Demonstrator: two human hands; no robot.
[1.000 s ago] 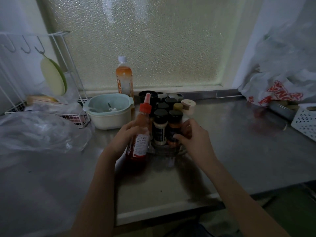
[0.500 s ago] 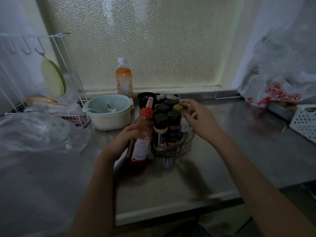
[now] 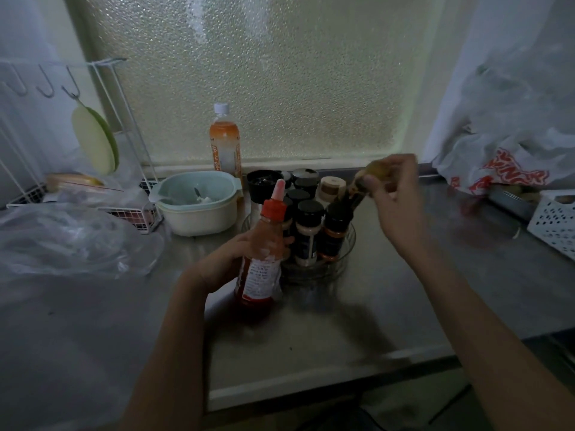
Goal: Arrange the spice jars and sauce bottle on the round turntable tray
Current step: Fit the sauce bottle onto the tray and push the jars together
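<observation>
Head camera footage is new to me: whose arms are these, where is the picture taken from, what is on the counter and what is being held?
No machine here: a person wears one wide-angle camera on the head, which looks down at both bare arms. The left hand grips a red sauce bottle standing on the metal counter, next to a clear round turntable tray packed with black-lidded spice jars. The right hand is raised above the tray and pinches a small jar, blurred and tilted. Also on the counter: a pale green bowl, an orange drink bottle, a white wire rack, plastic bags and a white basket.
</observation>
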